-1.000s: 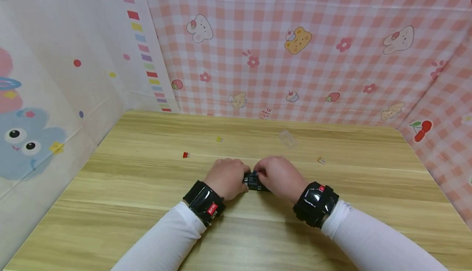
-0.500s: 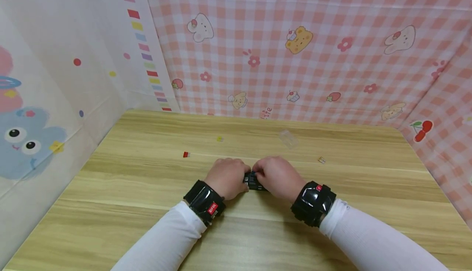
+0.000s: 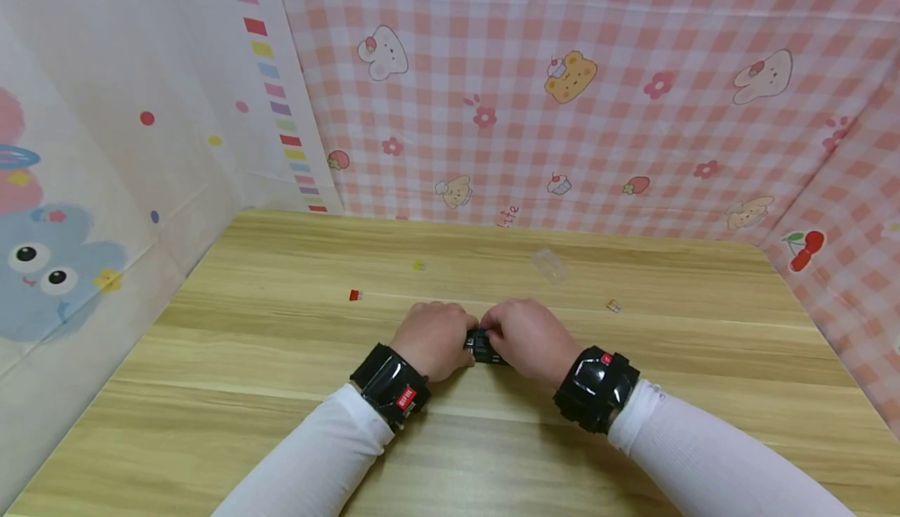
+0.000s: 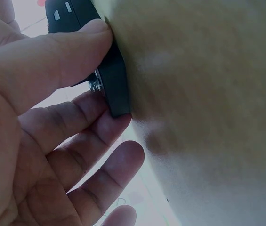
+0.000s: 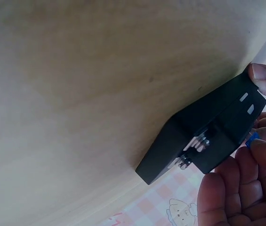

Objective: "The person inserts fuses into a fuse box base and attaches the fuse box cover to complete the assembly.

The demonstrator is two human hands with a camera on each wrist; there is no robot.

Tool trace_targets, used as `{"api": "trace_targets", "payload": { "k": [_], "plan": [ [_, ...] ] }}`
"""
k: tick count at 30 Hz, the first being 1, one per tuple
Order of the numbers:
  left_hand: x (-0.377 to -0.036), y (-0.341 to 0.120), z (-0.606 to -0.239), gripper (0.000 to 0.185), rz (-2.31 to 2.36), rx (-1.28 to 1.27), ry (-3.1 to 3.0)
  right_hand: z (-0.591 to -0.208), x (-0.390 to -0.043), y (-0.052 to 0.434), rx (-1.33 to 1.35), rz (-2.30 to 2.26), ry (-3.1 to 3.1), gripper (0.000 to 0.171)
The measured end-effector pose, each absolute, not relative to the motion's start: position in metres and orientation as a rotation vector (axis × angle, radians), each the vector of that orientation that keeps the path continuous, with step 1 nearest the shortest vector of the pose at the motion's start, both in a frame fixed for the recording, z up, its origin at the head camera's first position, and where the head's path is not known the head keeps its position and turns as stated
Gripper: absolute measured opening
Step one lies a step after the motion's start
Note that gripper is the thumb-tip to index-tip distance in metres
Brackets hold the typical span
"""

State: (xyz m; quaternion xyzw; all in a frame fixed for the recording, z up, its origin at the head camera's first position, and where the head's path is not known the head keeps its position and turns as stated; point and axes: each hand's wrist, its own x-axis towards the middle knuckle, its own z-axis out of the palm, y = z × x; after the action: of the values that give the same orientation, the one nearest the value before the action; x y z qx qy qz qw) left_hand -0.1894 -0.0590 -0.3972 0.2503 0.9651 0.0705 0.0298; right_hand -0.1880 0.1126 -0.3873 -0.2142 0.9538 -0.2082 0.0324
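A black fuse box (image 3: 487,347) with metal screw terminals lies on the wooden table (image 3: 492,454) between the hands. My left hand (image 3: 432,341) grips its left end, the thumb (image 4: 92,42) on the near side and fingers on the far side. With thumb and index finger, my right hand (image 3: 532,339) pinches a small blue blade fuse (image 5: 251,138) at the box's top. Fingers hide most of that fuse, so how deep it sits cannot be told. The right wrist view shows the box (image 5: 203,125) tilted, with its terminals (image 5: 196,146) at one end.
A red blade fuse (image 3: 355,295) and a yellow one (image 3: 419,265) lie beyond the left hand. A clear plastic cover (image 3: 550,266) rests at the back. An orange-brown fuse (image 3: 613,306) is to the right. Patterned cloth (image 3: 527,126) hangs behind the table.
My right hand has shifted slightly left over the fuse box, and less of the blue fuse shows beside its fingertips. The left hand keeps its hold; the loose items have stayed put.
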Motion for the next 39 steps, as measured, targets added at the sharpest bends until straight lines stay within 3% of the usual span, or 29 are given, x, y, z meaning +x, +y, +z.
{"api": "trace_targets", "payload": {
  "k": [39],
  "plan": [
    [-0.1886, -0.0588, -0.3973, 0.036, 0.226, 0.767, 2.977, -0.3886, -0.1883, 0.1112, -0.681, -0.596, 2.947, 0.007]
  ]
}}
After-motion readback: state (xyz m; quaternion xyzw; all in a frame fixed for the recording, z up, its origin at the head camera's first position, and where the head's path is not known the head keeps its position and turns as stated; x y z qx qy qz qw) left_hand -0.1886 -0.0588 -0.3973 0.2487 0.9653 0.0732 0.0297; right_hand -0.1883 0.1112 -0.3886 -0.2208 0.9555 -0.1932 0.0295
